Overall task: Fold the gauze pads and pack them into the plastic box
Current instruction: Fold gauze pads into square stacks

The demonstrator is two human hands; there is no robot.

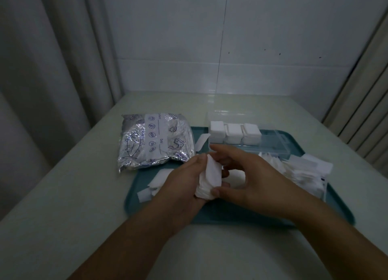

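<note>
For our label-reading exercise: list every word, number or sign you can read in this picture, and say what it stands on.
"Date": on the white label strip of the crinkled silver foil bag, printed sideways.
A second word near the strip's far end: too blurred to read.
Round icons and blue fish drawings on the bag: pictures, no text.
Clear plastic box, teal plastic tray: no writing visible.

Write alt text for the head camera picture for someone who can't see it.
Two hands, left and right, hold a stack of white gauze pads over a teal tray. Behind them, a clear plastic box holds three gauze stacks; a silver bag lies left, loose pads right.
</note>
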